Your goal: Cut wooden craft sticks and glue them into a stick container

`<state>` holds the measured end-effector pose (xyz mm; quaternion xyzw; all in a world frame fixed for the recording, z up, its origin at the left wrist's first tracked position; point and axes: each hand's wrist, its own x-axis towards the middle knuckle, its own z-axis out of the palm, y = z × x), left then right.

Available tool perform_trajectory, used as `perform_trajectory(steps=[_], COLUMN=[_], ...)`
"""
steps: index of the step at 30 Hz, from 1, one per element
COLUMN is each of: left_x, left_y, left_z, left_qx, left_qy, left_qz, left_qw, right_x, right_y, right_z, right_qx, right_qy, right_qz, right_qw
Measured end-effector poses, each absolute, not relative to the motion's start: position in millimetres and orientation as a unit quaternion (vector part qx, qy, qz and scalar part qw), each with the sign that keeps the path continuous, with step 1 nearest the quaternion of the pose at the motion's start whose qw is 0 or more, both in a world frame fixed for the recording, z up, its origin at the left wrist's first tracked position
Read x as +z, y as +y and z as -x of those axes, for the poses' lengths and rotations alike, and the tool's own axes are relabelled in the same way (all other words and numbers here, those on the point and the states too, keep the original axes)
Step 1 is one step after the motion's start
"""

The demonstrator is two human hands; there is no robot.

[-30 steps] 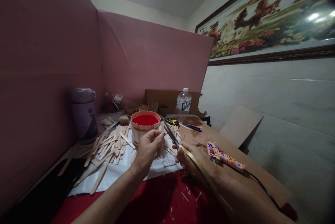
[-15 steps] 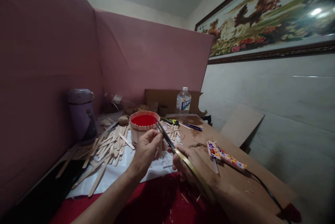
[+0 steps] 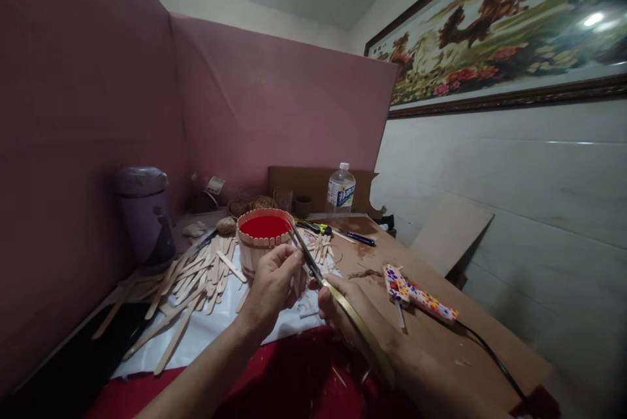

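My right hand [image 3: 350,308] is closed around the gold-coloured handle of a pair of scissors [image 3: 313,267]. The dark blades point up and away, slightly apart at the tips, close to my left fingertips. Thumb and fingers of my left hand [image 3: 274,275] are pinched together; what lies in the pinch is too small or hidden to make out. Just beyond that hand stands a round basket [image 3: 252,250] with a red inside and a wall of upright wooden sticks. Part of its front is covered by the left hand.
Many loose craft sticks [image 3: 196,275] lie left on white sheeting. A flowered glue gun [image 3: 416,298] with a black cord rests on the brown board at right. Farther back are a plastic bottle [image 3: 341,192], a utility knife [image 3: 316,228], a blue pen [image 3: 360,238] and a purple flask [image 3: 147,223].
The view has shifted slightly, so the table things sit a little farther left. Both hands and the scissors keep nearly the same pose.
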<state>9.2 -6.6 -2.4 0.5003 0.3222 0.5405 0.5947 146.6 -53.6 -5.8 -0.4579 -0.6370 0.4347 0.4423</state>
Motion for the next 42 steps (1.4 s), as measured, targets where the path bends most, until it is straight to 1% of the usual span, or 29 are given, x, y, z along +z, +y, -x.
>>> perform_trajectory(steps=[3,9,13,18,24,28,33,39,42], left_x=[1,11,14,14,11,9,10,6,1], left_y=[-4,-2,-3,0,3,6,10,11,9], left_z=[-11,-20,-31,-36,-38,-36,-34,-30,-26], left_qx=[0.534,0.524,0.530,0.528,0.532,0.533,0.517,0.523,0.505], left_qy=[0.329,0.335,0.343,0.348,0.350,0.339,0.336,0.343,0.357], left_qz=[-0.515,-0.534,-0.537,-0.543,-0.541,-0.542,-0.538,-0.534,-0.538], left_qw=[0.584,0.573,0.559,0.553,0.550,0.555,0.574,0.569,0.572], right_x=[-6,-10,-12,-11,-16,-20,-22,-26,-26], right_y=[-54,-53,-53,-47,-42,-39,-38,-36,-34], right_z=[-146,-151,-154,-157,-153,-153,-152,-153,-154], right_qx=[0.451,0.486,0.482,0.471,0.442,0.441,0.432,0.407,0.447], right_qy=[-0.612,-0.592,-0.578,-0.584,-0.578,-0.581,-0.579,-0.602,-0.589], right_qz=[0.457,0.439,0.444,0.450,0.435,0.444,0.441,0.464,0.458], right_qw=[0.462,0.470,0.486,0.484,0.531,0.520,0.533,0.507,0.494])
